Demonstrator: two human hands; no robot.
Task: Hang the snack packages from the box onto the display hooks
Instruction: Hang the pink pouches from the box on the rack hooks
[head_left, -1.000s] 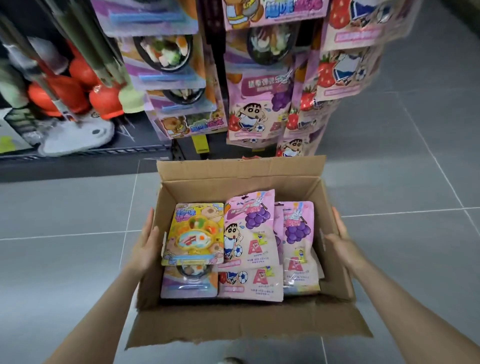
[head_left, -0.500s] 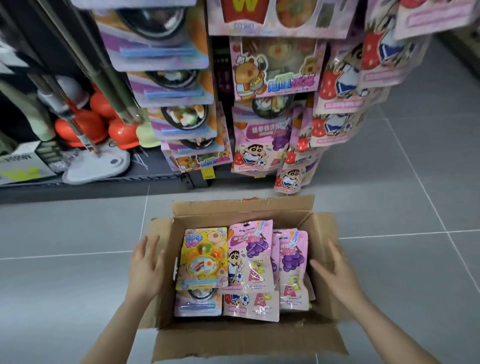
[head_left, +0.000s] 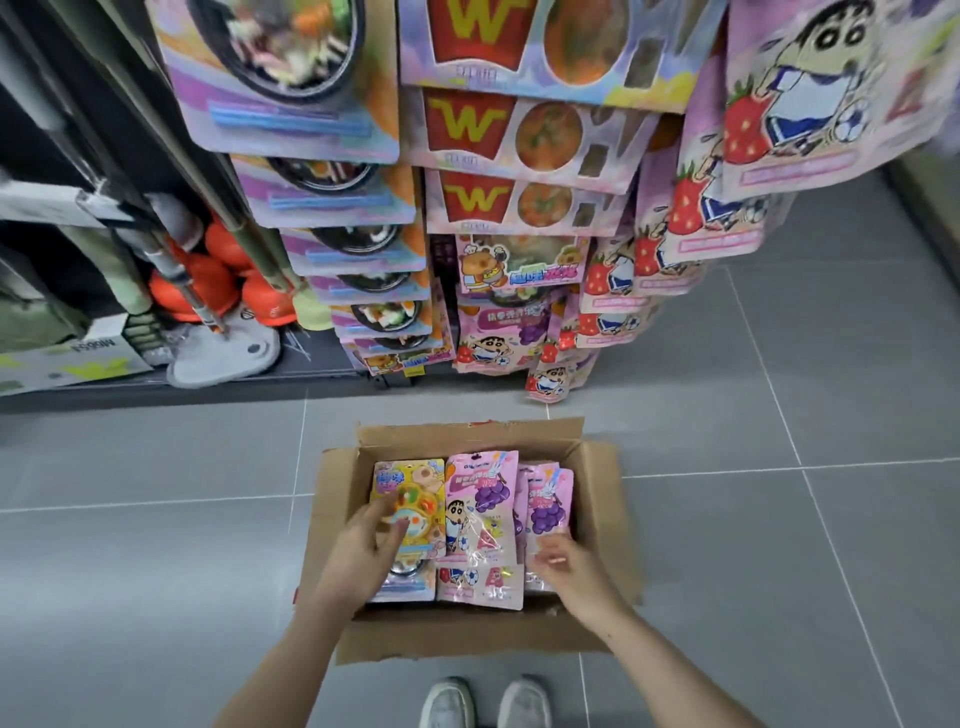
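An open cardboard box (head_left: 602, 499) sits on the grey floor below me, filled with snack packages. A yellow package (head_left: 415, 488) lies at its left, and pink grape packages (head_left: 485, 499) fill the middle and right. My left hand (head_left: 363, 551) is inside the box, fingers spread over the yellow package and touching it. My right hand (head_left: 566, 566) hovers over the right pink grape packages (head_left: 548, 506), fingers curled and apart, holding nothing. Above the box hangs the display (head_left: 519, 270), its hooks hidden behind rows of hanging snack packages.
To the left, a low dark shelf (head_left: 156, 382) holds mops, orange items and a white carton (head_left: 67, 358). Strawberry packages (head_left: 727, 208) hang out to the right of the display. My two white shoes (head_left: 483, 701) stand just behind the box on grey floor tiles.
Both hands left the box's outer sides and moved inside over the packages. The view rose and pulled back, so the box looks smaller and more of the display shows.
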